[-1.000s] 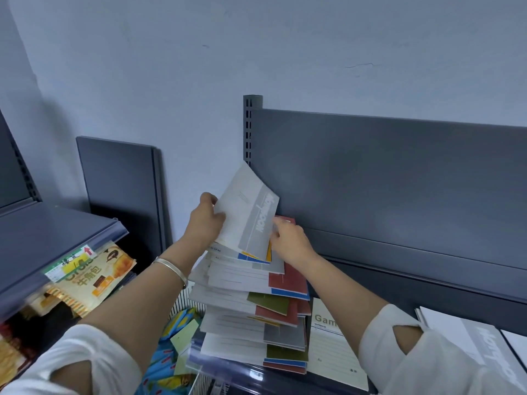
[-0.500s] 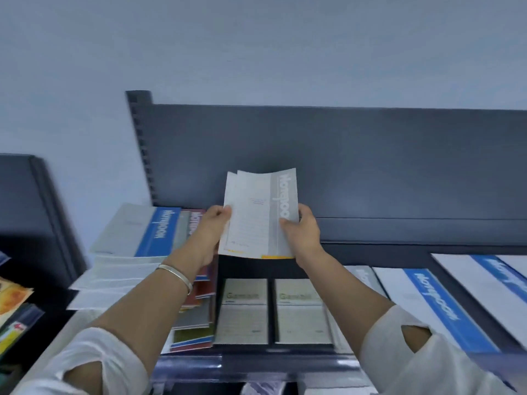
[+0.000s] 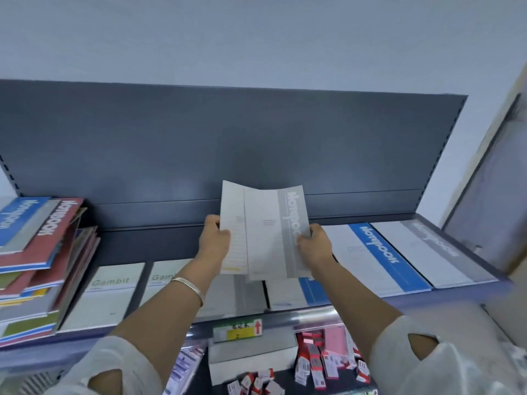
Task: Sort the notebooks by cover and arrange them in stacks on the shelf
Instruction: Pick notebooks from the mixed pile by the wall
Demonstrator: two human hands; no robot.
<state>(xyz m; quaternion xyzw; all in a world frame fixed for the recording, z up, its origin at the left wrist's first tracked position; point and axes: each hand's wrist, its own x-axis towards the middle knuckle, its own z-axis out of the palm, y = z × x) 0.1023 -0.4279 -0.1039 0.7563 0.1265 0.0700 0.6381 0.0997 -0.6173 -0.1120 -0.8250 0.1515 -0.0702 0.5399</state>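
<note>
Two white notebooks with a grey "Notebook" band (image 3: 265, 232) are held upright and slightly fanned above the middle of the dark shelf (image 3: 148, 238). My left hand (image 3: 214, 240) grips their left edge and my right hand (image 3: 313, 246) grips their right edge. A mixed, untidy pile of red, blue, green and grey notebooks (image 3: 37, 258) sits at the shelf's left end. Flat on the shelf lie two "Gambit" notebooks (image 3: 111, 289), a blue-band notebook (image 3: 376, 255) and a grey-band notebook (image 3: 430, 249) at the right.
The shelf's dark back panel (image 3: 228, 143) rises behind the notebooks, with a pale wall above. A price label (image 3: 238, 329) hangs on the shelf's front rail. Below it lie a grey box (image 3: 251, 357) and several small red-and-white packets (image 3: 319, 363).
I have lifted the grey-band notebooks off the mixed pile and carried them right, over the shelf's middle. The view has swung right, so the pile now lies at the far left.
</note>
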